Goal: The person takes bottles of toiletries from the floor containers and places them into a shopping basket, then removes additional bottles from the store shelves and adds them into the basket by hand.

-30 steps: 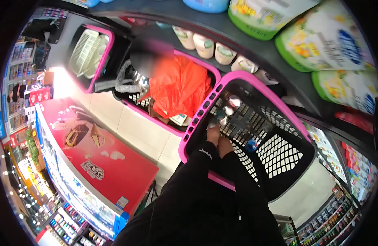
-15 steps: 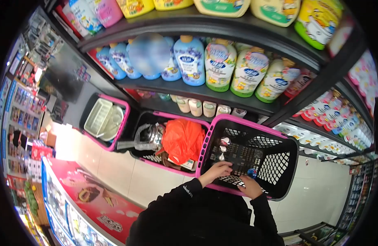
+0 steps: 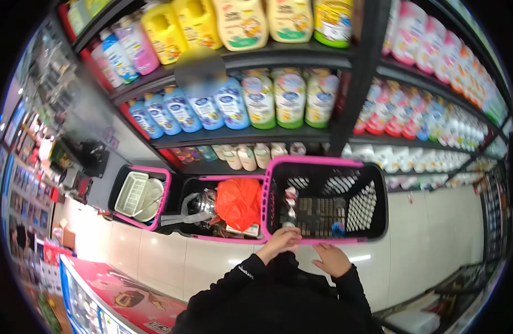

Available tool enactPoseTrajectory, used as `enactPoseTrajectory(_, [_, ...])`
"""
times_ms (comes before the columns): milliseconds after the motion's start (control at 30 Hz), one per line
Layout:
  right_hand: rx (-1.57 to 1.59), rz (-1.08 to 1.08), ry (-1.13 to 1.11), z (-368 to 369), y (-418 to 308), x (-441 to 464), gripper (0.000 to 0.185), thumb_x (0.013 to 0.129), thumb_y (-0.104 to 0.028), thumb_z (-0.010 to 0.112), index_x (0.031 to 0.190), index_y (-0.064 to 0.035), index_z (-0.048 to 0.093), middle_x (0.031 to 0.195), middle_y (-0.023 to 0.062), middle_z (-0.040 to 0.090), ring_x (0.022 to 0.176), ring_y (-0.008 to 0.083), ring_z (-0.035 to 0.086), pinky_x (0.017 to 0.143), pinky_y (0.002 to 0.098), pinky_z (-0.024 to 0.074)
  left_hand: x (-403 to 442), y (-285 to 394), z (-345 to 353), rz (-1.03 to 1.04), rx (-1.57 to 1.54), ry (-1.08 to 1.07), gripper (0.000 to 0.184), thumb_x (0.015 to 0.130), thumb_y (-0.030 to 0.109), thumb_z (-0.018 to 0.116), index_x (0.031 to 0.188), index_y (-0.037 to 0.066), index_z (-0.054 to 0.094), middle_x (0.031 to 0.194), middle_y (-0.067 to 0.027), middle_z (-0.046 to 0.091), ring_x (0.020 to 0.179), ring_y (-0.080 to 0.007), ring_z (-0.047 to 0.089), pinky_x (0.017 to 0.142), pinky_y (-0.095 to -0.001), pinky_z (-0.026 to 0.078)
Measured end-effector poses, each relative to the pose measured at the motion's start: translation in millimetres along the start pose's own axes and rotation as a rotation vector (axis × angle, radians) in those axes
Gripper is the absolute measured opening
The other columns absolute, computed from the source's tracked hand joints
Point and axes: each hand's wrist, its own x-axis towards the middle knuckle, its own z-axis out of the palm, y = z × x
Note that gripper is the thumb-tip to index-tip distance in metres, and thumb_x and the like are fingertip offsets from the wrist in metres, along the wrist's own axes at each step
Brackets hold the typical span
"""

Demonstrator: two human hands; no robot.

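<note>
A large black basket (image 3: pixel 362 167) with a pink rim stands in front of me. Several small whitish items (image 3: pixel 290 203) lie in a row along its left side, and a small blue item (image 3: pixel 338 228) sits near its front wall; their kinds are too small to make out. My left hand (image 3: pixel 280 244) is at the front rim near the left corner, fingers reaching over it beside the nearest whitish item. I see nothing held in it. My right hand (image 3: pixel 333 259) is just outside the front rim, empty, with its fingers spread.
Left of this basket stands another holding a red plastic bag (image 3: pixel 238 203) and a metal pot (image 3: pixel 203 205). Farther left, a third basket (image 3: pixel 166 192) holds pale plastic racks. Shelves (image 3: pixel 240 136) of bottles rise behind. A red display counter (image 3: pixel 117 289) is at lower left.
Both hands have drawn back from inside the basket toward me, the right one now outside the rim. My view has shifted, showing more of the shelves.
</note>
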Motion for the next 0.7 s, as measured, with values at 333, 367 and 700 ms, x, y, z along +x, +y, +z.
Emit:
enactPoseTrajectory(333, [0.187, 0.045, -0.043, 38, -45, -93, 0.039, 0.070, -0.024, 0.061, 0.100, -0.0032, 0.048, 0.094, 0.0134, 0.055, 0.084, 0.0293, 0.055, 0.074, 0.0363, 0.0443, -77, -54, 0, -0.063, 0.051, -0.035, 0.029, 0.086, 0.017, 0.039, 0.111, 0.003, 0.046, 0.098, -0.0116, 0.056, 0.086, -0.0186, 0.056, 0.076, -0.0267, 0.044])
enactPoseTrajectory(367, [0.205, 0.037, -0.058, 40, -46, -95, 0.039, 0.070, -0.024, 0.061, 0.100, -0.0030, 0.048, 0.093, 0.0130, 0.055, 0.083, 0.0293, 0.055, 0.073, 0.0361, 0.0445, -83, -55, -3, -0.062, 0.030, -0.025, 0.029, 0.085, 0.017, 0.039, 0.111, 0.003, 0.046, 0.098, -0.0117, 0.056, 0.086, -0.0189, 0.056, 0.077, -0.0269, 0.044])
enactPoseTrajectory(700, [0.175, 0.028, -0.233, 25, -66, -64, 0.043, 0.073, -0.024, 0.057, 0.107, 0.0009, 0.047, 0.103, 0.0160, 0.052, 0.095, 0.0300, 0.050, 0.082, 0.0348, 0.0405, -101, -40, -61, 0.083, -0.119, 0.125, 0.032, 0.083, 0.017, 0.043, 0.112, 0.003, 0.045, 0.100, -0.0122, 0.055, 0.088, -0.0201, 0.056, 0.077, -0.0294, 0.044])
